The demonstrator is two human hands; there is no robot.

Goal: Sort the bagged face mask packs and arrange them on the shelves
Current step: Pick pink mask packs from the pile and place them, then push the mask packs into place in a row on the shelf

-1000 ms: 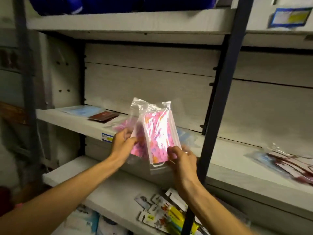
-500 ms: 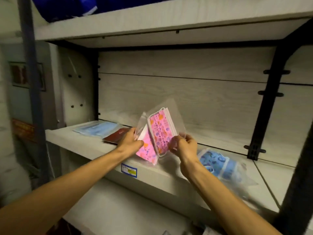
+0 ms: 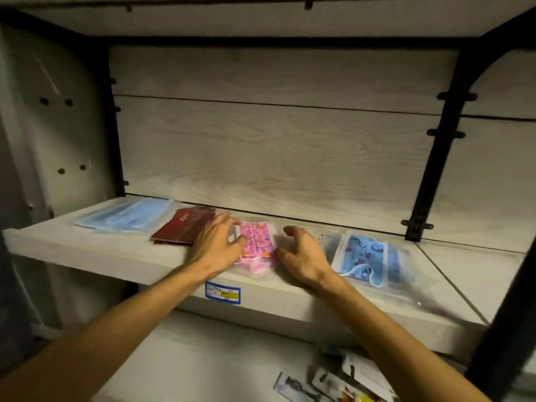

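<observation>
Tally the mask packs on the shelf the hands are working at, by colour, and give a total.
Plain light blue pack: 1
Dark red pack: 1
Pink patterned packs: at least 1, possibly another beneath
Blue patterned pack: 1
Total: at least 4

The light was dim and warm. Dark shadows filled the corners at 11 and 1 o'clock. Edges bent outward, and everything looked slightly blurry.
</observation>
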